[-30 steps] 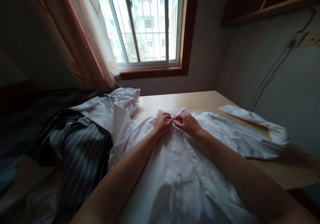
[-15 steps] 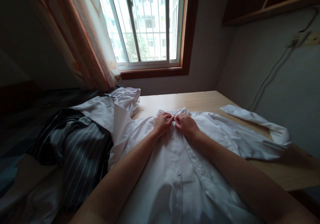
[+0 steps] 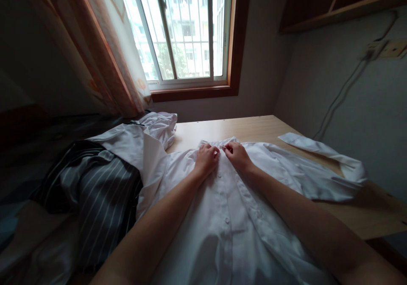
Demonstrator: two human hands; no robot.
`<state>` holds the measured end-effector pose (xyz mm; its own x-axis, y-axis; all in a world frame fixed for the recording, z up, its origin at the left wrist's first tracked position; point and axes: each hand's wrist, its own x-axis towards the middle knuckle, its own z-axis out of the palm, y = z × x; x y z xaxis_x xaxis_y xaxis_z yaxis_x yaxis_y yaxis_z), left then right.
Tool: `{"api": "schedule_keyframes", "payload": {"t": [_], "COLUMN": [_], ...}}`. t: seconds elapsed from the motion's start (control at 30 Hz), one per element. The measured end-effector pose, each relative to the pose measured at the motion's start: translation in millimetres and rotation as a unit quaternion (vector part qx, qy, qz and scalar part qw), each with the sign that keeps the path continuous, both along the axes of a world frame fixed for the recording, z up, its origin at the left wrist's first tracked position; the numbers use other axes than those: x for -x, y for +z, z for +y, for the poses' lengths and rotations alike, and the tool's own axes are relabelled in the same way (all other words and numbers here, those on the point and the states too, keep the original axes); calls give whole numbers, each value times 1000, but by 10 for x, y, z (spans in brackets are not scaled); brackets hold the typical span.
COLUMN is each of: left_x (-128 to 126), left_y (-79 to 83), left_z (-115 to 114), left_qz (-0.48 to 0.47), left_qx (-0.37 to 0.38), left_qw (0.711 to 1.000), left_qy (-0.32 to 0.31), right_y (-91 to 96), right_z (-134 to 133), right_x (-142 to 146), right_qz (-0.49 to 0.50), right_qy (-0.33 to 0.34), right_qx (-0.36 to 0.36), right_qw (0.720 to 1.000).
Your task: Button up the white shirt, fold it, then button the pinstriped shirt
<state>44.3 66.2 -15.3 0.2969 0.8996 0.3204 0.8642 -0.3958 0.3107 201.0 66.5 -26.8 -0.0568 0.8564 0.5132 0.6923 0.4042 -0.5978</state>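
Observation:
A white button-up shirt (image 3: 222, 217) lies front-up on a wooden table (image 3: 251, 126), its collar toward the window and one sleeve (image 3: 321, 149) stretched to the right. My left hand (image 3: 206, 160) and my right hand (image 3: 235, 155) meet at the collar, fingers curled and pinching the shirt's front edges near the top button. Both forearms rest along the shirt's front.
A dark striped garment (image 3: 95, 187) and another white garment (image 3: 149, 128) lie heaped to the left. A window (image 3: 181, 30) with a patterned curtain (image 3: 104, 43) stands behind the table. A cable (image 3: 340, 94) runs down the right wall below a shelf (image 3: 343, 5).
Both hands stay pinched at the collar with only slight finger movement. The view has shifted a little.

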Motion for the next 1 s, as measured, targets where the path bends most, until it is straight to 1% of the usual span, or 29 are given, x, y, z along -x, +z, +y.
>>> {"api": "schedule_keyframes", "payload": {"t": [0.07,0.13,0.23,0.37,0.5,0.77,0.87,1.0], "left_x": [-8,-14,-16,-5,2,-9,-14,-16], "left_y": [15,28,40,34,18,35,48,55], "left_z": [-21,-40,-55,-38,-6,0,-1,0], "left_qz": [19,37,54,64,67,80,83,94], "left_qx": [-4,-8,-7,-8,-10,3,5,-1], "left_qw": [1000,999,998,998,998,997,996,995], "left_qy": [5,9,10,6,9,17,15,16], "right_y": [-18,-44,-89,-117,-100,-24,-5,5], "right_z": [23,43,79,136,167,169,169,187], "right_x": [2,10,22,9,-26,-90,-99,-78], "right_qz": [27,39,53,85,99,81,90,108], "right_qy": [-10,-7,16,23,39,87,88,56], "right_qx": [-24,-25,21,81,106,149,153,123], "right_qw": [999,999,998,993,989,982,980,985]}}
